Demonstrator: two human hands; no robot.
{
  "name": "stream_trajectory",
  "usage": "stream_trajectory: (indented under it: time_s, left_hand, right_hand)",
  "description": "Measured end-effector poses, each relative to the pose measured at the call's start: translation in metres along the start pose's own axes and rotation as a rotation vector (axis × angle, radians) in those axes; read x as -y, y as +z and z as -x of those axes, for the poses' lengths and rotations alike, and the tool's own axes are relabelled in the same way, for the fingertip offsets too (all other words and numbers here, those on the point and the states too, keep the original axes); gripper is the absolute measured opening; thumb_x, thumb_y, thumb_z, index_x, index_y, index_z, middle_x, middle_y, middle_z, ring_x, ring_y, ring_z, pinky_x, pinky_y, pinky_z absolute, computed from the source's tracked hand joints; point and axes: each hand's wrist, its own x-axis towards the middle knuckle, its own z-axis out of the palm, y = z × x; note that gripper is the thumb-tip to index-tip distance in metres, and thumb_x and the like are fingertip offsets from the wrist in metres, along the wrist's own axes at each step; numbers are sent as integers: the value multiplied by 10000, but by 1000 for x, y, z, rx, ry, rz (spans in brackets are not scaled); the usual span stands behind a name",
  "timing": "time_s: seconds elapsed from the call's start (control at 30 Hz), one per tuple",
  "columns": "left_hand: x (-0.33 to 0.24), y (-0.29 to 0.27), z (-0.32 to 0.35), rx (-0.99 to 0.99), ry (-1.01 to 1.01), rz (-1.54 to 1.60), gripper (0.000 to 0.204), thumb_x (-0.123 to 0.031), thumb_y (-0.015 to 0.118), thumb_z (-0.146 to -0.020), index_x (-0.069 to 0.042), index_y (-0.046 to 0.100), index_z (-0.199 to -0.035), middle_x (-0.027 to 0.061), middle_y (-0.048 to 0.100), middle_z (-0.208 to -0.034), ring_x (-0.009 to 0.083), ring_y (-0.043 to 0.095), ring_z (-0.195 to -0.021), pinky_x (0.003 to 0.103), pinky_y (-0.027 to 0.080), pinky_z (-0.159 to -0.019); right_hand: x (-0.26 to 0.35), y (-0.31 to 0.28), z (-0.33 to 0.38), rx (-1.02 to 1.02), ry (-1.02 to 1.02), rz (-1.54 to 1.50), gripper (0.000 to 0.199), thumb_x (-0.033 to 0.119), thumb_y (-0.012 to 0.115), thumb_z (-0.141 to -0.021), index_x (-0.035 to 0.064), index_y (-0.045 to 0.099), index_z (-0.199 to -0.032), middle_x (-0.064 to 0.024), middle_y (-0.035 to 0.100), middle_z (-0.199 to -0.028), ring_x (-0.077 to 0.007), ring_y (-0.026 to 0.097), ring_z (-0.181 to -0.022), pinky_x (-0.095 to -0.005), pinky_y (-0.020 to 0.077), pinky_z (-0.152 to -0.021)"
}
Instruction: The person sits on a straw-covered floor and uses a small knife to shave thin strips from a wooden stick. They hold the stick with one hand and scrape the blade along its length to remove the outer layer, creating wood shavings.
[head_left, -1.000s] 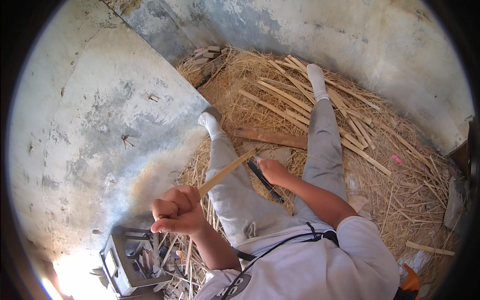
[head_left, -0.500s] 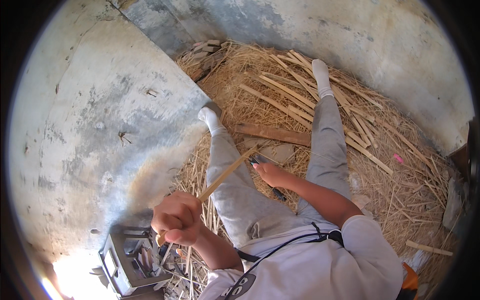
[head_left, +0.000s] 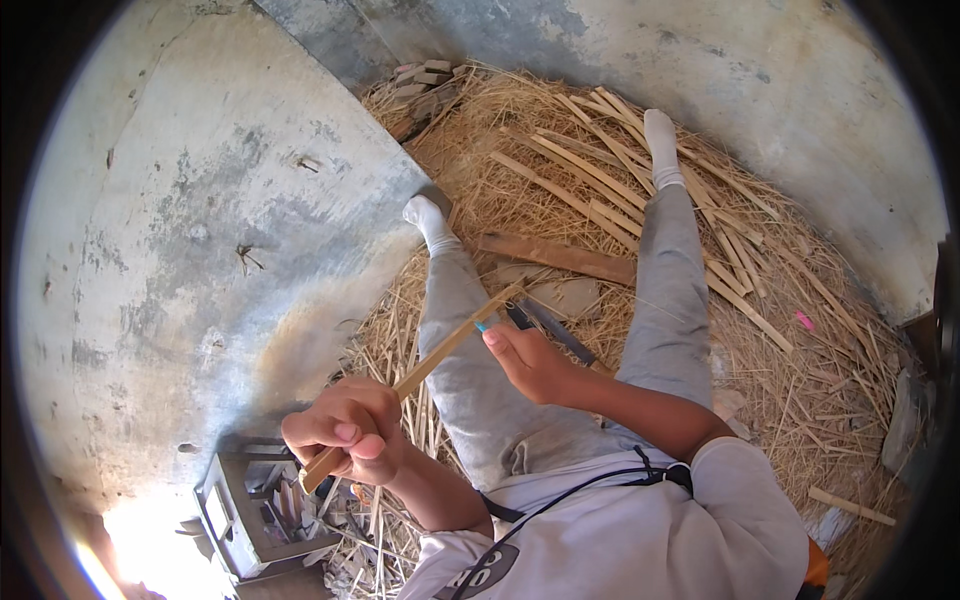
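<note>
My left hand (head_left: 345,430) is closed round the lower end of a narrow wooden strip (head_left: 445,348), which slants up and away to the right over my left leg. My right hand (head_left: 530,362) is closed beside the strip's far half, a small light-blue patch at its thumb tip. A dark, flat knife blade (head_left: 560,330) shows just beyond the right hand's knuckles. The fingers behind it are hidden, so the exact grip on the knife is unclear.
Long wooden strips (head_left: 590,185) lie on straw round my outstretched right leg (head_left: 668,270). A brown plank (head_left: 560,257) spans between my legs. A grey open-sided box (head_left: 255,515) holds small pieces at the lower left. A stained wall (head_left: 190,230) rises at left.
My right hand has shifted left and lower against the strip, and more of the dark blade shows. My left hand has moved slightly left, still holding the strip. The view has shifted a little.
</note>
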Motion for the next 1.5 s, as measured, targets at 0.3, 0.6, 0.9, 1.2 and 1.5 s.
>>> stream_trajectory:
  time_s: [0.3,0.6,0.9,1.2,1.5]
  left_hand:
    - [5,-13,-3,138,72,45,401,-143,831,-899,-80,446,-809,-45,363,-528,64,324,-356,266,174,-330]
    - [-1,8,-1,98,70,-57,456,136,563,-925,-110,255,-697,-47,322,-461,76,267,-352,271,205,-303]
    - [3,28,5,65,77,-209,422,77,551,-952,-130,267,-719,-54,310,-467,66,295,-324,263,204,-285]
    - [3,43,3,83,56,-148,455,58,609,-956,-101,258,-715,-48,324,-457,74,265,-358,267,222,-296]
    - [8,40,2,-2,71,-232,388,29,596,-983,-78,297,-761,-43,337,-458,54,281,-356,265,205,-292]
  right_hand:
    - [15,7,8,86,-62,47,490,400,358,-1134,-3,554,-935,-231,582,-710,-410,593,-647,-493,451,-648]
    - [-71,-18,-18,164,335,259,655,481,213,-1134,-30,594,-984,-273,638,-790,-447,652,-779,-526,499,-762]
    - [-17,-7,4,80,46,213,658,476,215,-1134,-20,609,-958,-242,619,-735,-430,646,-751,-526,505,-770]
    - [-199,-19,-34,-66,387,305,649,487,230,-1131,-44,605,-1119,-236,606,-751,-412,657,-800,-527,492,-797]
    - [-49,13,6,-83,-248,109,451,410,377,-1114,10,580,-1073,-154,572,-625,-395,596,-555,-502,459,-561]
